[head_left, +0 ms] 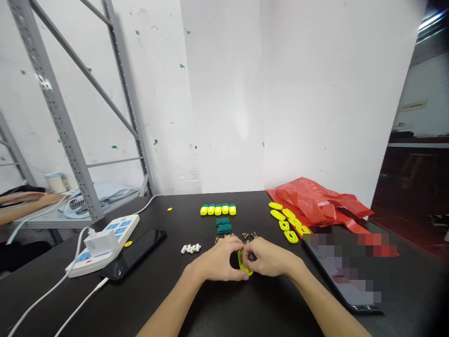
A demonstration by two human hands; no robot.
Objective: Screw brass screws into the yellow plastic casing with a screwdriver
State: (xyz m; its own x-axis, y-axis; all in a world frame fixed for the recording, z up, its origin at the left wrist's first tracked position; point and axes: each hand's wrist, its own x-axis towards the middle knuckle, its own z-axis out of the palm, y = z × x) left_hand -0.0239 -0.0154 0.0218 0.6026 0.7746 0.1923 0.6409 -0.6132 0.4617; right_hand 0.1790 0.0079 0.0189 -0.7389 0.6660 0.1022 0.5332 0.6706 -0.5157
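My left hand [221, 258] is closed around a yellow plastic casing [244, 266], gripping its edge between thumb and fingers just above the black table. My right hand [271, 257] is pinched against the casing's open inner side. A small dark, rounded thing [252, 257] shows by its curled fingers; its kind is unclear. Just beyond the hands lie small brass-coloured pieces [229, 236] and dark green plastic parts [224, 228]. Farther back, several yellow-and-green assembled casings [218, 209] stand in a row. Loose yellow casing parts [291, 236] lie to the right, and small white parts [191, 248] to the left.
A red plastic bag [312, 201] lies at the back right, near a tablet-like device [336, 276] partly pixelated. On the left are a black phone [135, 256], a white power strip [129, 227] with a charger, and cables. Another person's arm [31, 203] rests beyond the metal rack [66, 121].
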